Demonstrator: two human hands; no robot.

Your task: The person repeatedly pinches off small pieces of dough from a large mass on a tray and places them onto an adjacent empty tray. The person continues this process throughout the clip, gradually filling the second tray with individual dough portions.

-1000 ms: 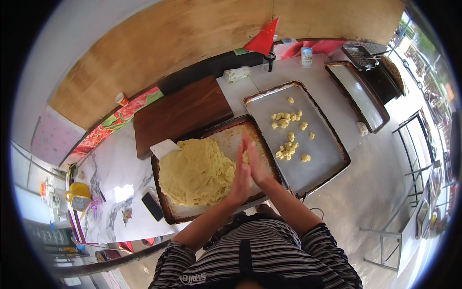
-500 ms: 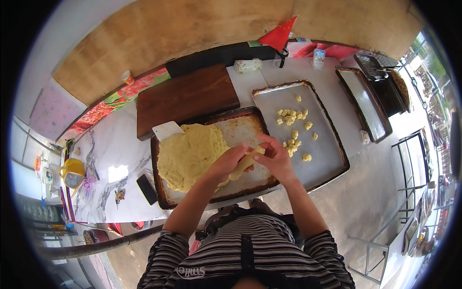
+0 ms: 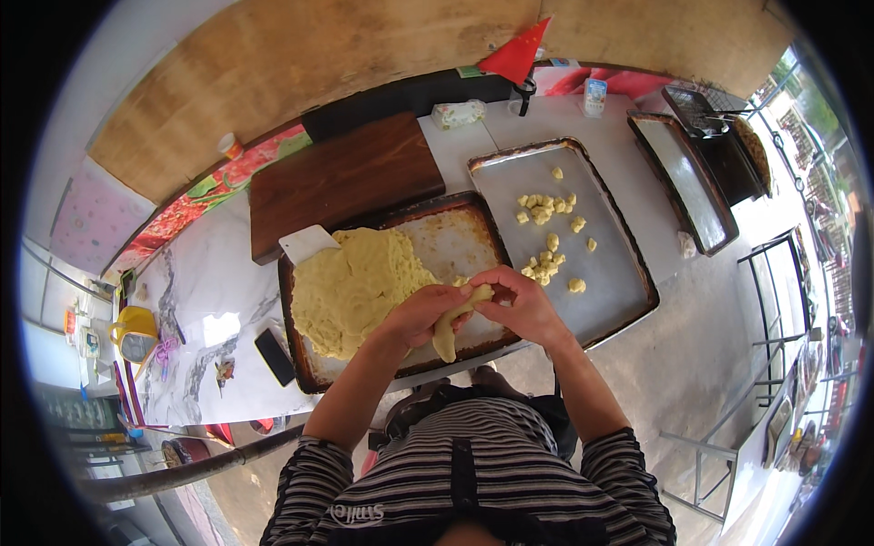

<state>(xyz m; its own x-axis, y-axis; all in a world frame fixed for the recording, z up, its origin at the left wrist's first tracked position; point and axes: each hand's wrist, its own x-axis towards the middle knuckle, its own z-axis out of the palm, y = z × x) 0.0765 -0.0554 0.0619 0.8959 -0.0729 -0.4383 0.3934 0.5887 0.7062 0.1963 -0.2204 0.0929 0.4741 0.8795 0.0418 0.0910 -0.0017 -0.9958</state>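
A long, soft roll of pale yellow dough (image 3: pixel 445 339) hangs from between my hands, over the near edge of the left baking tray (image 3: pixel 482 223). My left hand (image 3: pixel 430 308) is closed around its middle. With fingers and thumb, my right hand (image 3: pixel 517 303) pinches its upper end. Beside my left wrist a big slab of the same dough (image 3: pixel 350 287) covers the left half of that browned tray. A white dough scraper (image 3: pixel 307 244) rests at the slab's far left corner. Several small dough lumps (image 3: pixel 543 209) lie scattered on the right baking tray (image 3: pixel 596 300).
A dark wooden board (image 3: pixel 346 187) lies behind the left tray. Left of the tray are a phone (image 3: pixel 275 357) and a yellow container (image 3: pixel 137 329). Another long tray (image 3: pixel 683 177) stands at the far right. A red flag (image 3: pixel 517 53) rises at the back.
The dough roll now hangs more steeply, its free end lower. My right hand has shifted slightly down, still pinching the upper end. The whole view has moved a little.
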